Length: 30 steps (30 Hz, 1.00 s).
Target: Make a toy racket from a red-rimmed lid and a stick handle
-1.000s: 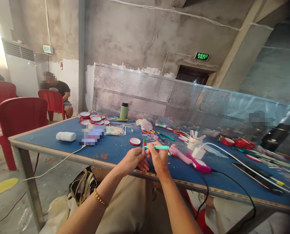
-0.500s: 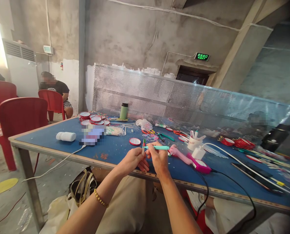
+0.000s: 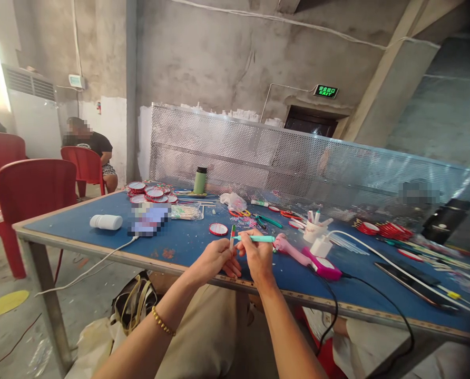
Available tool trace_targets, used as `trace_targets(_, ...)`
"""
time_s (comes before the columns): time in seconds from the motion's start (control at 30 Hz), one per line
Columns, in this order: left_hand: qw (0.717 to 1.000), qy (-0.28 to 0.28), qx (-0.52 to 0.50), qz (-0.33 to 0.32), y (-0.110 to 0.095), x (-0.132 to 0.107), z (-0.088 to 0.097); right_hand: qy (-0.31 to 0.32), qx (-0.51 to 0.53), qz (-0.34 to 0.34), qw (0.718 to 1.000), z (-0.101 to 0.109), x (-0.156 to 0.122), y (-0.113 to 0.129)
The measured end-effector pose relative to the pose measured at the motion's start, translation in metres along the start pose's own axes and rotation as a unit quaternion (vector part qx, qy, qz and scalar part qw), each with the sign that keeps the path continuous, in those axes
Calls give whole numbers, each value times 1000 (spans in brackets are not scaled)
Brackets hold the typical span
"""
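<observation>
Grey wall, partly patched with white, runs behind the table. Mesh panel, metal, stands along the table's far side. Table: blue top, pale edging, metal legs. Co-worker seated off the table's far left corner. Red chair just off the table's left end.

Disc pile, red-rimmed, at the table's far left part. Flask, green with dark cap, upright near the table's far edge. Left hand and right hand both at the table's near edge, about mid-length. Left: thumb and fingers closed on the strip; lower fingers extended, partly hidden. Right: fingers curled and gripping the pen.

White bottle lies on its side toward the table's left end. Cup, holding pens, is right of the table's middle. Pen, mint green, lies roughly level above the table's near part, tip toward the strip; contact cannot be told. Single disc, red-rimmed, lies flat near the table's middle. Strip, green and red at top, stands upright above the table's near part.
</observation>
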<state>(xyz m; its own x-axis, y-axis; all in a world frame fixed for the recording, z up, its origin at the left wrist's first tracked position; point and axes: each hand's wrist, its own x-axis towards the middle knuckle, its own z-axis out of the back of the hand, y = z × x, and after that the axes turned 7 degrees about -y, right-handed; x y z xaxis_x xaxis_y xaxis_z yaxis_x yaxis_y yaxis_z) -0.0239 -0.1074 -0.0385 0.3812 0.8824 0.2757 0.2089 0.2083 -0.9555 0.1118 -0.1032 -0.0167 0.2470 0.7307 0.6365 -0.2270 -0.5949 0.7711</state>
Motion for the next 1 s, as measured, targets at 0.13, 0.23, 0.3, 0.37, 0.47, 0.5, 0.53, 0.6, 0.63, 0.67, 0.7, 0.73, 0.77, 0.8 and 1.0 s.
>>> trace_targets(0.13,1000,-4,3,3,1,0,0,5,2,-8,1000,0,-1,2)
trace_targets(0.23,1000,-5,3,5,1,1,0,6,4,-12,1000,-1,-1,3)
trace_targets(0.3,1000,-2,2,4,1,0,0,0,7,-12,1000,-1,0,1)
trace_targets(0.37,1000,0,0,5,1,1,0,-5,8,-10,1000,-1,0,0)
trace_targets(0.47,1000,-2,-3,6,2,1,1,-1,5,-11,1000,-1,1,-1)
trace_targets(0.5,1000,-2,-3,6,2,1,1,1,4,-11,1000,-1,1,-1)
trace_targets(0.53,1000,-2,-2,6,2,1,1,4,4,-12,1000,-1,1,0)
trace_targets(0.6,1000,-2,0,5,2,1,1,3,5,-12,1000,-1,1,0)
trace_targets(0.63,1000,-2,1,5,2,1,0,1,6,-11,1000,-1,1,0)
trace_targets(0.67,1000,-2,2,5,2,1,0,-2,7,-11,1000,-1,1,0)
trace_targets(0.7,1000,-2,1,5,1,1,0,-5,8,-11,1000,-1,1,0)
trace_targets(0.73,1000,-3,0,5,1,1,0,-7,9,-11,1000,-1,0,-1)
trace_targets(0.77,1000,-3,-1,6,1,1,0,-7,9,-11,1000,-1,0,-1)
trace_targets(0.8,1000,-3,-1,6,1,1,0,-5,9,-12,1000,-1,0,-2)
trace_targets(1.0,1000,-1,2,3,2,1,0,-3,10,-9,1000,0,0,-3)
